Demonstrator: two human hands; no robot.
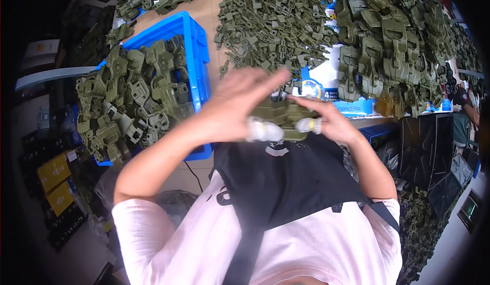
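Note:
An olive-green molded plastic part (288,115) is held in front of my dark apron, at the table's near edge. My right hand (334,121) grips its right side, the thumb in a white wrap and the fingers reaching over the top. My left hand (237,103) is at the part's left side and smeared by motion. Its white-wrapped thumb lies against the part's near edge, while its fingers stretch up and to the right above it. Whether the left hand grips the part cannot be made out. Small olive-green pieces (275,24) lie heaped just beyond my hands.
A blue crate (200,65) at the left is filled with larger olive-green parts (135,93). More large parts (393,45) are piled on the right of the table, beside printed blue-and-white packaging (326,73). Black panels (426,147) stand at the right. Another person's arm (470,112) shows at the far right.

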